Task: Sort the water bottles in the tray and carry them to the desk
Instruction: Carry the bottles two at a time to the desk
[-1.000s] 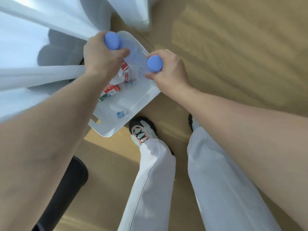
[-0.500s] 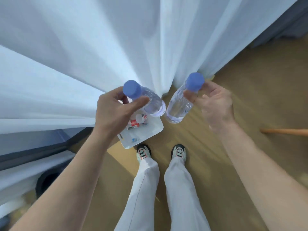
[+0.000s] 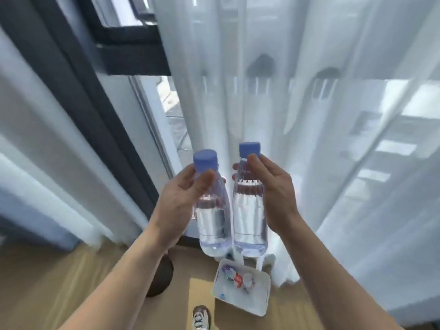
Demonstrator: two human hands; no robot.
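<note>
Bottles now hang upright at chest height, lifted clear of the tray (image 3: 263, 303) on the floor. Left hand (image 3: 177, 206) fingers clamp the left bottle (image 3: 212, 215); right hand (image 3: 277, 196) fingers clamp the right bottle (image 3: 250, 210). Carrying to the tabletop probably comes next.

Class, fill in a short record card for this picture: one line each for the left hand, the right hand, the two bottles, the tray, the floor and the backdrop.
left hand: left hand holds the left bottle near its neck
right hand: right hand holds the right bottle near its neck
bottles: clear, blue caps, upright, side by side
tray: white tray on the floor below, small items left in it
floor: wooden floor
backdrop: sheer white curtain, dark window frame
</note>
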